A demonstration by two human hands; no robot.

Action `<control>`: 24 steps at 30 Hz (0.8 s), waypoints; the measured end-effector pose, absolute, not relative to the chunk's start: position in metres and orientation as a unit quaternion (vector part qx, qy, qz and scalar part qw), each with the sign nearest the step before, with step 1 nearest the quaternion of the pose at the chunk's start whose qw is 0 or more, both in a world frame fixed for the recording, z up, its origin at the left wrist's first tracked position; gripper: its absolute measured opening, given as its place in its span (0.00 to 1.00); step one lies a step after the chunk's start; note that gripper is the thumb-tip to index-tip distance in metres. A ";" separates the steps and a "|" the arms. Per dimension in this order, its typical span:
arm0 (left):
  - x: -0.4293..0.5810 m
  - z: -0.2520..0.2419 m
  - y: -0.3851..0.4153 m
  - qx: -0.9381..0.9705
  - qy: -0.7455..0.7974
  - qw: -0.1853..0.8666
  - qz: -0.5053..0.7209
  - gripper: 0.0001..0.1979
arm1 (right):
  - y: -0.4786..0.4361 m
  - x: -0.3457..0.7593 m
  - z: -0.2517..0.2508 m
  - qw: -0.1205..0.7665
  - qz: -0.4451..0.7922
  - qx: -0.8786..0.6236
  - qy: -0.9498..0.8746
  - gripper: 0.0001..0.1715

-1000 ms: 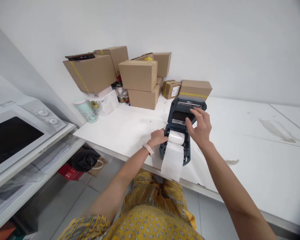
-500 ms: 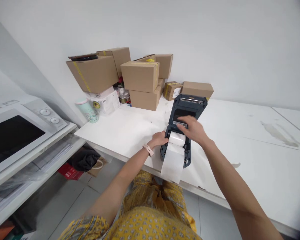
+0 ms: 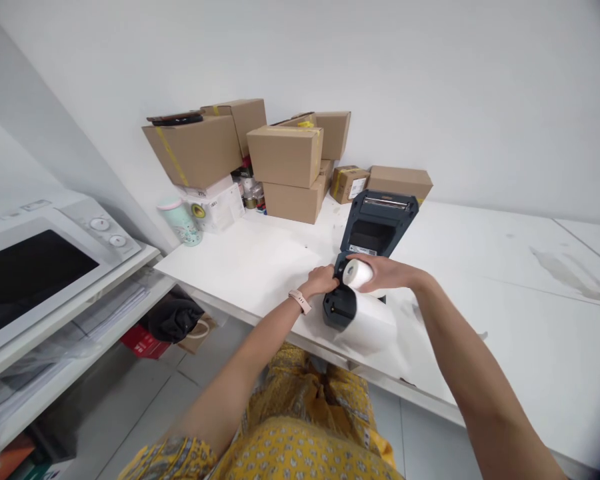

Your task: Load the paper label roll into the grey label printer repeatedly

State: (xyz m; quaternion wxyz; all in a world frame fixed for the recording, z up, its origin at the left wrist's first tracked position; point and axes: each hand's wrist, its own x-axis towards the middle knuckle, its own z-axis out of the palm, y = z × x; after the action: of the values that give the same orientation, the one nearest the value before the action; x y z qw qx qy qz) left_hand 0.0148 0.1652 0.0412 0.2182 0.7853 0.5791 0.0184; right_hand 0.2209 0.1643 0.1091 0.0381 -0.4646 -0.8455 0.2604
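Observation:
A dark label printer [image 3: 338, 312] stands near the front of the white table with its lid [image 3: 377, 220] swung up. My right hand [image 3: 387, 272] is closed around a white label roll [image 3: 356, 275], whose core end faces left. The roll is tilted above the printer's inside, and its loose paper strip [image 3: 373, 323], blurred, hangs down over the front. At the printer's left side, my left hand [image 3: 322, 280] grips the edge, fingertips partly hidden inside the body.
Stacked cardboard boxes [image 3: 285, 157] stand along the wall, with a small taped box [image 3: 349, 183] behind the printer. A mint tumbler [image 3: 181, 223] is at the table's left, near a white microwave [image 3: 55, 260]. The table's front edge [image 3: 280, 333] runs close to my body.
My right hand has closed on the label roll and lifted it from its seat, tilting it. The paper strip has swung rightward. My left hand stays at the printer's left side.

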 end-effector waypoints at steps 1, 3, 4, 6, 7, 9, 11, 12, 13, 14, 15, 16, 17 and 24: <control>0.015 0.040 0.165 0.785 0.580 0.218 0.018 0.17 | 0.155 0.233 0.121 0.081 0.284 -0.444 -0.846 0.48; 0.014 0.039 0.165 0.783 0.582 0.219 0.020 0.17 | 0.136 0.261 0.143 0.162 0.304 -0.435 -0.832 0.43; 0.014 0.038 0.165 0.782 0.583 0.220 0.024 0.17 | 0.126 0.276 0.150 0.200 0.302 -0.449 -0.817 0.42; 0.014 0.037 0.165 0.782 0.581 0.224 0.034 0.17 | 0.113 0.303 0.153 0.270 0.306 -0.506 -0.760 0.41; 0.014 0.036 0.165 0.782 0.580 0.226 0.038 0.17 | 0.111 0.313 0.148 0.303 0.314 -0.543 -0.718 0.41; 0.014 0.036 0.165 0.780 0.581 0.227 0.039 0.17 | 0.114 0.328 0.126 0.363 0.327 -0.610 -0.624 0.42; 0.014 0.036 0.165 0.779 0.585 0.225 0.037 0.17 | 0.125 0.332 0.093 0.409 0.316 -0.652 -0.556 0.44; 0.015 0.036 0.165 0.778 0.586 0.224 0.037 0.17 | 0.132 0.331 0.074 0.422 0.303 -0.663 -0.539 0.45; 0.015 0.035 0.165 0.777 0.587 0.224 0.037 0.17 | 0.139 0.328 0.056 0.429 0.291 -0.671 -0.530 0.44; 0.015 0.035 0.164 0.777 0.588 0.223 0.038 0.16 | 0.145 0.323 0.039 0.429 0.284 -0.676 -0.528 0.44; 0.015 0.036 0.164 0.777 0.588 0.223 0.039 0.16 | 0.150 0.318 0.024 0.426 0.278 -0.681 -0.527 0.44; 0.015 0.036 0.163 0.776 0.588 0.222 0.041 0.16 | 0.154 0.313 0.012 0.421 0.273 -0.684 -0.529 0.44; 0.015 0.036 0.163 0.776 0.589 0.222 0.043 0.16 | 0.156 0.309 0.002 0.414 0.269 -0.687 -0.534 0.45; 0.016 0.038 0.161 0.771 0.594 0.226 0.045 0.17 | 0.154 0.357 0.011 0.343 0.255 -0.640 -0.638 0.36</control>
State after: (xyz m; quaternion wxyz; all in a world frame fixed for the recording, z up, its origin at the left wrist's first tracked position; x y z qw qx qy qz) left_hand 0.0156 0.1610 0.0381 0.2256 0.7705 0.5944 0.0453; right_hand 0.3571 0.1539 0.0114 0.3425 -0.6402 -0.6385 0.2552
